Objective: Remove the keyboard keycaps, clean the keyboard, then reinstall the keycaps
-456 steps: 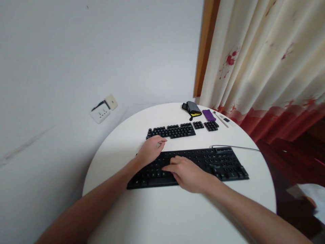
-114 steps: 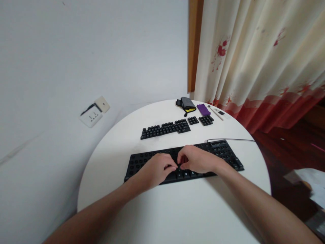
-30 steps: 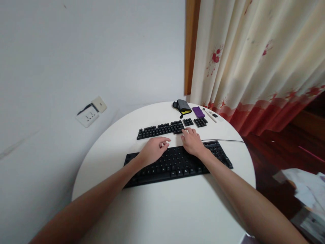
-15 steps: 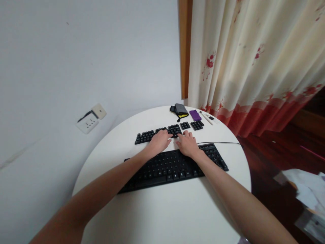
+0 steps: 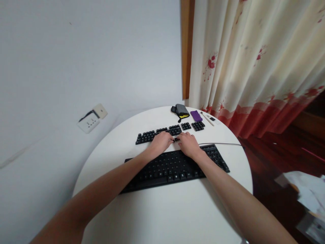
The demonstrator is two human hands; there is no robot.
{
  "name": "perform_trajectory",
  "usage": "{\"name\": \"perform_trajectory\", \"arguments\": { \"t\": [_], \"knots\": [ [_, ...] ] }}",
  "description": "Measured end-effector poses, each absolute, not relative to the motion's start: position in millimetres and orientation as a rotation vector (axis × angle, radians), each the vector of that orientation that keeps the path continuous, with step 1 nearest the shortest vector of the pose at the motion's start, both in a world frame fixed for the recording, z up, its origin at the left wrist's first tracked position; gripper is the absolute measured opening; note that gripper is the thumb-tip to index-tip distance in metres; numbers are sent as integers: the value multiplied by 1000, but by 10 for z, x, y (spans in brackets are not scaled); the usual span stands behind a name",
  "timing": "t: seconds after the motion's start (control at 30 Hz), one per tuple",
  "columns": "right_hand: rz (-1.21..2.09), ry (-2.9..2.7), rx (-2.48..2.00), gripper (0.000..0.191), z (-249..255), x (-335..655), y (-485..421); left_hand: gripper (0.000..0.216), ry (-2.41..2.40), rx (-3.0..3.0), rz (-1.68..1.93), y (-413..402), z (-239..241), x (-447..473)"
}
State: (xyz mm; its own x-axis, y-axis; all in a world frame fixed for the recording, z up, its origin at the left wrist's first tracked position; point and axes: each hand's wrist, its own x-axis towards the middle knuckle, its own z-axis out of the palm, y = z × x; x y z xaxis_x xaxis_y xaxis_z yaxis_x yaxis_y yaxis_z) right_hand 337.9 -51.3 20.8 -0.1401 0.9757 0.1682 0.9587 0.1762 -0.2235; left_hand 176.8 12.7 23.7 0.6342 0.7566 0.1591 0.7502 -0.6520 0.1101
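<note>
Reaching both hands, left hand (image 5: 160, 143) and right hand (image 5: 187, 143), over the far edge of the black keyboard (image 5: 175, 167) on the round white table (image 5: 162, 210). Meeting fingertips at a small dark keycap (image 5: 176, 139) beside the laid-out keycaps (image 5: 158, 134); grip too small to tell. Lying further back: gray pouch (image 5: 181, 111), purple cloth (image 5: 196, 116), white tool (image 5: 207, 119).

Black keyboard (image 5: 175, 167), white table (image 5: 162, 210), purple pouch (image 5: 196, 116), cream curtain (image 5: 254, 61) with red flowers.
</note>
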Motion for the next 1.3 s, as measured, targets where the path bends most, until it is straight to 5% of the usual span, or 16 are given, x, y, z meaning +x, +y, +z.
{"name": "perform_trajectory", "arguments": {
  "t": [0.73, 1.3],
  "knots": [
    [318, -1980, -1772, 16, 304, 3436, -717, 14, 932, 2232, 487, -893, 390, 1360],
    [524, -1987, -1683, 17, 415, 3408, -812, 13, 825, 2520, 546, -977, 195, 1368]
  ]
}}
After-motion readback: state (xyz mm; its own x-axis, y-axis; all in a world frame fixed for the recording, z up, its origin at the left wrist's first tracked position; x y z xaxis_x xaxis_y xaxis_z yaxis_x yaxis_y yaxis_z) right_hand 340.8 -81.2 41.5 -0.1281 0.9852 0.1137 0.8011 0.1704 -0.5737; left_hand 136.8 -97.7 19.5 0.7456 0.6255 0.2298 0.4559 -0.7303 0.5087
